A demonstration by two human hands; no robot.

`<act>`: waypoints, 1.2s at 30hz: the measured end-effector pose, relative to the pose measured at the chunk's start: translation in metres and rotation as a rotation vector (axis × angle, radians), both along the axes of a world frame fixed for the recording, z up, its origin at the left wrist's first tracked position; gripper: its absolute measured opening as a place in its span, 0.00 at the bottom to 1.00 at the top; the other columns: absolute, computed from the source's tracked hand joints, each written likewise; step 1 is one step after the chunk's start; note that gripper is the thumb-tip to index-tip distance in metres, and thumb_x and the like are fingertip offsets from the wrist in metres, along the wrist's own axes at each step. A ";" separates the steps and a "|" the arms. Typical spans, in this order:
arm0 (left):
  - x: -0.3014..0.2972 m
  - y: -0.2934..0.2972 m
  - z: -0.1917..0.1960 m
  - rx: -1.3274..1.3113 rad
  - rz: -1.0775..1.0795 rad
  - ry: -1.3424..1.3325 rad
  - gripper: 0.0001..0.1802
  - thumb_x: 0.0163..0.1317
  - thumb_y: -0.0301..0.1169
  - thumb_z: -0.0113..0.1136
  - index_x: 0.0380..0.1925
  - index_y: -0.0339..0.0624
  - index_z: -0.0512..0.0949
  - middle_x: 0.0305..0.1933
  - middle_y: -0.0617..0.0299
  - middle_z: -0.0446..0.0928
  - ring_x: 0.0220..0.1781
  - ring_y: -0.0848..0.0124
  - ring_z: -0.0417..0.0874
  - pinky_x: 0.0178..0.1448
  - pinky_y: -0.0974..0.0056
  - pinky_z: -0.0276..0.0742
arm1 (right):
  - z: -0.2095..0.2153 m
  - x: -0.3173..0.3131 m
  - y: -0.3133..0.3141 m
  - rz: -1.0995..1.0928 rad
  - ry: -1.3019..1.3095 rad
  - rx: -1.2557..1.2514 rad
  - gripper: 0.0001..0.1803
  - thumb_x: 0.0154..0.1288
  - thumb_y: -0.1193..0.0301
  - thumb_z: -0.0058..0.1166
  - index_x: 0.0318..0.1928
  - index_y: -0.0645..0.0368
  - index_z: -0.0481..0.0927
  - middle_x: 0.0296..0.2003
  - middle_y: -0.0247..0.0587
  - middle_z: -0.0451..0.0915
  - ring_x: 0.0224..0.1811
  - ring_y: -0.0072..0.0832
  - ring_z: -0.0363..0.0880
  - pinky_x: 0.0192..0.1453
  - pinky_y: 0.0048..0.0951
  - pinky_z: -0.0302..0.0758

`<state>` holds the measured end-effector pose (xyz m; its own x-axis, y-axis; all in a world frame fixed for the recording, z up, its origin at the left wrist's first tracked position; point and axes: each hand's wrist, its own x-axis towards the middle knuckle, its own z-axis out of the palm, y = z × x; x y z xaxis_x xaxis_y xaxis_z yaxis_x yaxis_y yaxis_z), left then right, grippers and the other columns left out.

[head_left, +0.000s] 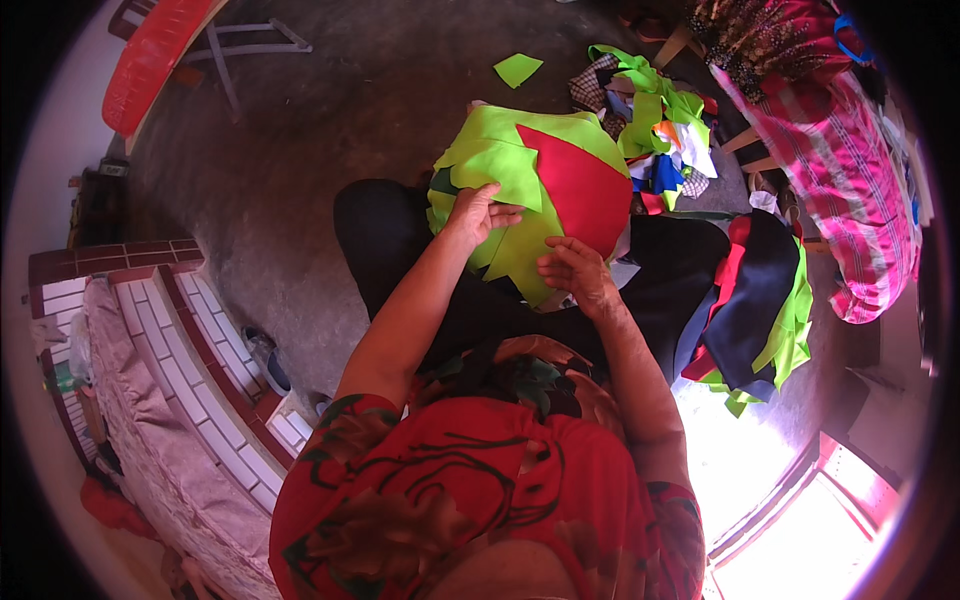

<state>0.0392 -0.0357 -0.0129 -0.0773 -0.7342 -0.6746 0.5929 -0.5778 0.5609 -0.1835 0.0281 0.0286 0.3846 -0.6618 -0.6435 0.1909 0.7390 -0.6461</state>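
Observation:
A patchwork of lime-green and red cloth pieces (582, 192) lies spread over my lap. My left hand (482, 214) rests on the green part, at the edge of a loose pointed lime-green piece (505, 178), with its fingers apart. My right hand (577, 272) is over the patchwork's near right side, below the red piece. Its fingers are curled together, and whatever may be between them is too small to see. Dark cloth with red and lime-green strips (752, 300) hangs over the right side of my lap.
A heap of mixed cloth scraps (665, 125) lies ahead on the right, with a single green scrap (518, 69) on the floor. Pink checked cloth (835, 170) covers a seat at right. White-tiled brickwork (190, 350) stands at left; a folding metal frame (240, 50) is farther off.

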 end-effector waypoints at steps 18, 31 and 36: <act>0.008 0.007 0.041 -0.246 -0.352 -0.204 0.20 0.65 0.46 0.53 0.36 0.36 0.74 0.32 0.51 0.81 0.28 0.67 0.83 0.28 0.65 0.78 | 0.002 0.001 -0.001 0.026 0.041 -0.002 0.18 0.69 0.62 0.49 0.54 0.57 0.72 0.37 0.39 0.81 0.39 0.26 0.81 0.43 0.25 0.76; 0.003 -0.005 -0.003 -0.293 -0.164 -0.404 0.19 0.62 0.35 0.59 0.51 0.41 0.73 0.45 0.59 0.77 0.43 0.67 0.82 0.37 0.64 0.80 | -0.004 0.009 0.001 0.020 0.011 -0.067 0.19 0.67 0.62 0.51 0.53 0.58 0.73 0.38 0.42 0.81 0.38 0.29 0.82 0.44 0.29 0.79; -0.005 -0.008 -0.001 -0.286 -0.182 -0.370 0.22 0.61 0.36 0.59 0.52 0.37 0.72 0.45 0.60 0.76 0.44 0.69 0.80 0.42 0.65 0.78 | 0.052 -0.009 0.000 -0.056 -0.075 -0.229 0.17 0.67 0.64 0.52 0.52 0.59 0.74 0.37 0.39 0.81 0.39 0.27 0.82 0.45 0.27 0.78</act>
<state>0.0343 -0.0439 -0.0137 -0.0152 -0.8906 -0.4545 0.2277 -0.4457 0.8657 -0.1929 0.0282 0.0804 0.3842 -0.8087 -0.4454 0.2816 0.5621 -0.7777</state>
